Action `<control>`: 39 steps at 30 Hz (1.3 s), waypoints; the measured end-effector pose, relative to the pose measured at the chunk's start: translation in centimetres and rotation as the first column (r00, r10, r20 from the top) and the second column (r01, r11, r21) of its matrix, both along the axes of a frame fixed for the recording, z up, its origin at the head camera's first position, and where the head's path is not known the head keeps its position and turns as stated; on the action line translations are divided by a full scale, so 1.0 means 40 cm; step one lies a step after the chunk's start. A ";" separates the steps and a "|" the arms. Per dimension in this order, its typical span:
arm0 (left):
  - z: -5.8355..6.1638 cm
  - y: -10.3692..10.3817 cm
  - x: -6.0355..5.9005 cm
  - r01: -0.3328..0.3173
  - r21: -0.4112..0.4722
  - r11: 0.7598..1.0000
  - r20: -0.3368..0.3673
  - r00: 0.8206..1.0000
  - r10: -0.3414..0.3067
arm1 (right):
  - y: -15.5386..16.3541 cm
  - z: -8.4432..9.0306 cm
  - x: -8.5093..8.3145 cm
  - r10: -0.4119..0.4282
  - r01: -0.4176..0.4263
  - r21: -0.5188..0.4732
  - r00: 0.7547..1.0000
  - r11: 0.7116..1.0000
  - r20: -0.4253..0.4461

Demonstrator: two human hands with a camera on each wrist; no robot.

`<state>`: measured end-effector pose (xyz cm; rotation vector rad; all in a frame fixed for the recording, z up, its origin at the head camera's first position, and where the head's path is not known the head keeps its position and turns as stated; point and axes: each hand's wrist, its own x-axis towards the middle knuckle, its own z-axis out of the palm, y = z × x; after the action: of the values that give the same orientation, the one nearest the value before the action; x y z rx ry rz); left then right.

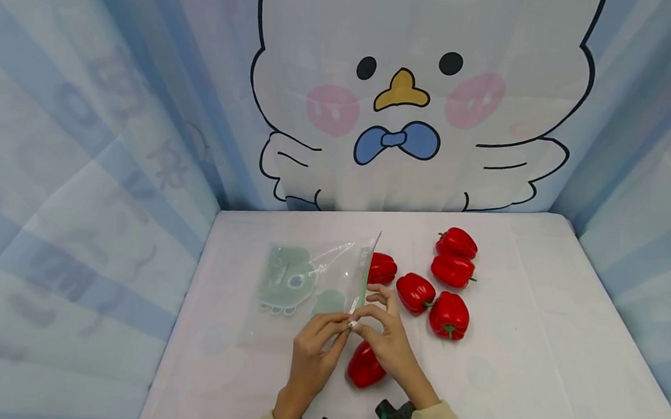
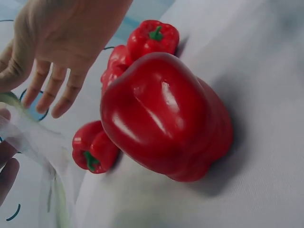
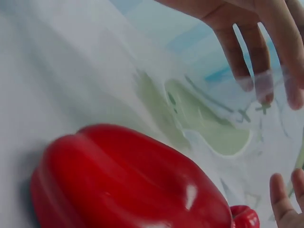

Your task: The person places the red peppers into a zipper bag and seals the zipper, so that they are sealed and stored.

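A clear plastic bag [image 1: 290, 283] with a pale green cartoon print lies toward the left of the table, its right edge raised. At its near right corner my left hand [image 1: 316, 352] pinches the bag between thumb and fingers. My right hand [image 1: 388, 338] meets it there and pinches a small white piece, perhaps a zip slider, on the bag's edge. Below the hands lies a red bell pepper [image 1: 365, 367], partly covered by the right hand; it looms large in both wrist views. The fingertips' contact is out of sight in the wrist views.
Another red bell pepper [image 1: 382, 269] sits just behind the bag's raised edge. Several more lie to the right, including an upright-looking pepper [image 1: 449, 316] and a far pepper [image 1: 457, 243]. Dark wrist devices [image 1: 395, 414] show beside the sleeves. A printed curtain [image 1: 394, 187] stands behind the table.
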<state>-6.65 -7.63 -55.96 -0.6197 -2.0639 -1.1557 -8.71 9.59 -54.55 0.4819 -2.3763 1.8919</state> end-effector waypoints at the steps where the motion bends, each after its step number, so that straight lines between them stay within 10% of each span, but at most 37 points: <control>1: 0.002 0.000 0.001 0.004 0.014 1.000 0.002 1.000 -0.004 | 0.002 0.002 -0.004 -0.010 0.011 0.007 1.000 1.000 -0.014; 19: 0.044 -0.023 0.035 0.049 0.110 0.993 0.005 0.999 -0.050 | 0.097 0.004 -0.099 -0.068 0.070 0.060 0.997 0.996 -0.035; 39: 0.087 -0.027 0.087 0.104 0.026 0.994 -0.198 0.975 -0.097 | 0.124 -0.035 -0.145 -0.063 0.097 0.170 0.979 0.981 -0.196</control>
<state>-3.17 -8.70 -52.48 -0.7956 -1.8592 -1.1378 -14.49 14.56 -55.96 0.5433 -2.4095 1.5322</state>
